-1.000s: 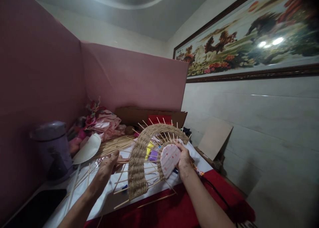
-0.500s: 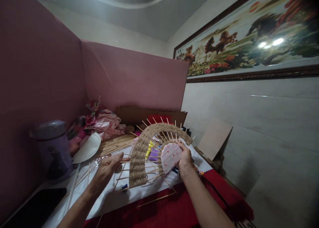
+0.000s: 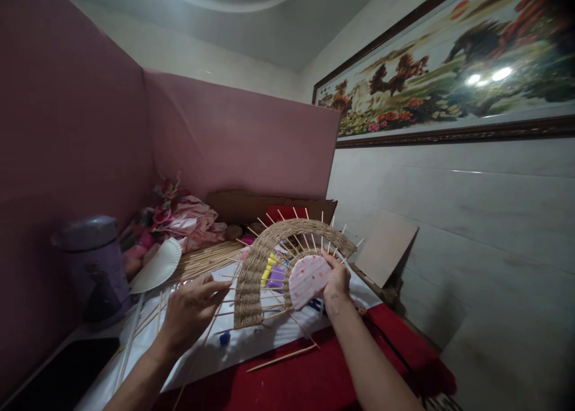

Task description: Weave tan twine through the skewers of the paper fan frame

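Steady the half-round woven fan [image 3: 249,282] above the tabletop [image 3: 256,346] by the spotted centre [image 3: 309,280] your right hand [image 3: 338,281] clasps, handling the stick ends [image 3: 225,314] lightly with your left hand [image 3: 195,306], narrowed, its grip unclear.

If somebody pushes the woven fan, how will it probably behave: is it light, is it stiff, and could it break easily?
The woven fan is probably light: the right hand grips it only at the spotted panel. It looks fairly stiff, as its curved band arcs without sagging. The thin sticks jutting past its edge might snap.
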A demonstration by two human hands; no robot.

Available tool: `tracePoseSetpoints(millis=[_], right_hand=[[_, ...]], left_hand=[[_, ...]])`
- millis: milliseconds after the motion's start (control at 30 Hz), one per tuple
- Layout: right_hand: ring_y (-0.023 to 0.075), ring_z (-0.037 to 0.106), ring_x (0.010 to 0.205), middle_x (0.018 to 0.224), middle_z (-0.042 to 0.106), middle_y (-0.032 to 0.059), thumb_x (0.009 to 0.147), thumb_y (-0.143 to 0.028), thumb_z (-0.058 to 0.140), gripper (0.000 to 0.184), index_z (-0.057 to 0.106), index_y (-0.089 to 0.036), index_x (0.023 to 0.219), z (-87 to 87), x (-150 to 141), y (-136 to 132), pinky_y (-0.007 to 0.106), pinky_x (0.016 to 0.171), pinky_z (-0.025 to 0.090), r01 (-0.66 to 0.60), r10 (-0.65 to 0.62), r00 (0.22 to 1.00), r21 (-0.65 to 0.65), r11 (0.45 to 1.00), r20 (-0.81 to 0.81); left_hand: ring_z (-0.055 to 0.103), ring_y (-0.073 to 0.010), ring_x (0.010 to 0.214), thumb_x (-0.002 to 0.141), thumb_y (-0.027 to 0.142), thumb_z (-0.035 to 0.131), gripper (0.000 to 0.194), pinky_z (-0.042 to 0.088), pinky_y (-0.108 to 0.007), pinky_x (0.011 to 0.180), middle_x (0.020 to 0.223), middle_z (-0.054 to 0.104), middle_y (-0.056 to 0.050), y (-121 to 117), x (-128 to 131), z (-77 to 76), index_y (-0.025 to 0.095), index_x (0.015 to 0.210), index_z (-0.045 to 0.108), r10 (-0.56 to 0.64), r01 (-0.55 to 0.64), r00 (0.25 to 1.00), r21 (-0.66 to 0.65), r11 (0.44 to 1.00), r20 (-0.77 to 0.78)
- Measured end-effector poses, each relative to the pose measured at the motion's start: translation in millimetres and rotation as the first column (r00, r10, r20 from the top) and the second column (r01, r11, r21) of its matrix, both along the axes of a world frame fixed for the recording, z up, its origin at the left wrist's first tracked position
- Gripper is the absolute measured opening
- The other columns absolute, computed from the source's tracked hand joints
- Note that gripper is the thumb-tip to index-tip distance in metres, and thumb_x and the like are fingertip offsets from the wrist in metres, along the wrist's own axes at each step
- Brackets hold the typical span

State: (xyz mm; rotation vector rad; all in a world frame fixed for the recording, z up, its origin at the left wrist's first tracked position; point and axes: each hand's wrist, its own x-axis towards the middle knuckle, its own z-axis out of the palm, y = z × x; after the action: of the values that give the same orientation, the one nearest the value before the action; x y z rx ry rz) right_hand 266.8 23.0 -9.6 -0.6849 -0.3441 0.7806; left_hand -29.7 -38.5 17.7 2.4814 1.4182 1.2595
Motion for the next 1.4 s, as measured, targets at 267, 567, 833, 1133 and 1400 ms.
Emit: tracePoseSetpoints(millis=[267, 567, 833, 1133, 1400], right_hand=[[0.0142, 0.063, 0.064, 0.066, 0.068, -0.0027, 0.049, -0.016, 0.072, 0.027, 0.063, -0.015, 0.075, -2.5, 1.3, 1.0, 0.023, 0.06, 0.051, 0.039, -0.039, 0.999, 0.014, 0.999, 0.004], [0.014, 0.063, 0.062, 0.067, 0.067, -0.0028, 0.049, -0.015, 0.071, 0.024, 0.064, -0.014, 0.072, -6.4, 5.7, 5.6, 0.023, 0.058, 0.051, 0.086, -0.086, 0.996, 0.003, 0.996, -0.02], [0.0138, 0.064, 0.064, 0.067, 0.067, -0.0031, 0.05, -0.016, 0.072, 0.027, 0.065, -0.014, 0.076, -6.6, 8.1, 6.2, 0.022, 0.058, 0.051, 0.045, -0.045, 0.999, 0.003, 0.999, -0.02], [0.0158, 0.063, 0.056, 0.062, 0.067, -0.0019, 0.054, -0.019, 0.066, 0.022, 0.062, -0.015, 0.075, -9.3, 7.7, 6.6, 0.026, 0.055, 0.051, -0.133, 0.133, 0.99, -0.006, 0.991, -0.038], [0.0152, 0.062, 0.053, 0.056, 0.064, -0.0034, 0.058, -0.021, 0.064, 0.016, 0.062, -0.017, 0.073, -6.6, 4.8, 2.6, 0.027, 0.057, 0.051, -0.191, 0.19, 0.979, -0.019, 0.981, -0.07]], left_hand=[[0.057, -0.0147, 0.06, 0.084, 0.031, 0.046, 0.027, 0.037, -0.025, 0.058, 0.066, 0.063, -0.003, 2.7, 4.6, -6.5, 0.022, 0.088, 0.072, -0.015, 0.032, 0.988, 0.113, 0.993, -0.154], [0.064, -0.0175, 0.069, 0.084, 0.033, 0.047, 0.026, 0.041, -0.025, 0.063, 0.078, 0.072, -0.004, 6.0, 5.0, -14.3, 0.02, 0.093, 0.067, 0.05, -0.047, 0.997, 0.058, 0.997, -0.051], [0.059, -0.0161, 0.064, 0.083, 0.036, 0.048, 0.027, 0.037, -0.026, 0.059, 0.069, 0.065, -0.003, -1.5, 3.8, -3.6, 0.022, 0.087, 0.07, 0.071, -0.065, 0.994, 0.079, 0.995, -0.078], [0.048, -0.0152, 0.061, 0.085, 0.046, 0.041, 0.043, 0.036, -0.026, 0.06, 0.06, 0.049, -0.001, -5.6, 0.5, 7.2, 0.017, 0.08, 0.073, -0.055, 0.114, 0.954, -0.189, 0.975, 0.296], [0.045, -0.0161, 0.059, 0.073, 0.069, 0.037, 0.068, 0.036, -0.028, 0.054, 0.061, 0.054, -0.006, -0.7, 4.5, 4.5, 0.012, 0.078, 0.075, 0.036, 0.386, 0.723, -0.446, 0.807, 0.69]])
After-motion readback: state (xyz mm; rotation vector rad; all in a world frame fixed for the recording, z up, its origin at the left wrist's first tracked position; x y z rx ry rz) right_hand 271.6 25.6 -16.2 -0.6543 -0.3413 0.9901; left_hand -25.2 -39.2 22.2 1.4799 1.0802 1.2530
